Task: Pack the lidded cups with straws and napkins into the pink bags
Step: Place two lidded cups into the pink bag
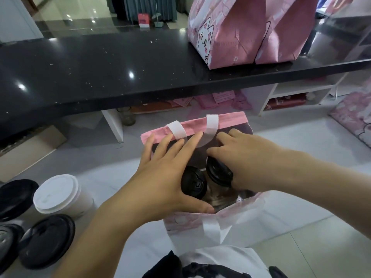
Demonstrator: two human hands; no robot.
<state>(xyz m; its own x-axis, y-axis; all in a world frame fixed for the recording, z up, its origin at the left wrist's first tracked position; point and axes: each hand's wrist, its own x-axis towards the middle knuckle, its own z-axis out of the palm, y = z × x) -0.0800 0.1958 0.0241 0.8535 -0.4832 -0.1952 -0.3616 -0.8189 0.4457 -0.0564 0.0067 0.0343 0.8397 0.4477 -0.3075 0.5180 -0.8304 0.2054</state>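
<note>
Two black-lidded cups point(206, 177) already down inside the open pink bag point(192, 127) on the floor, left hand point(160, 177) spread flat, right hand point(241, 157) fingers curled round one lid, more cups point(60, 197) waiting near left, no straws or napkins seen yet.

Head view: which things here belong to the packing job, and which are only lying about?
Belong to the job:
- open pink bag
- two black-lidded cups inside it
- right hand on one cup's lid
- left hand spread over the bag's mouth
- white-lidded cup and more black-lidded cups waiting at left
- pink bags on the counter

Lying about:
- cardboard piece
- glass jar
</note>
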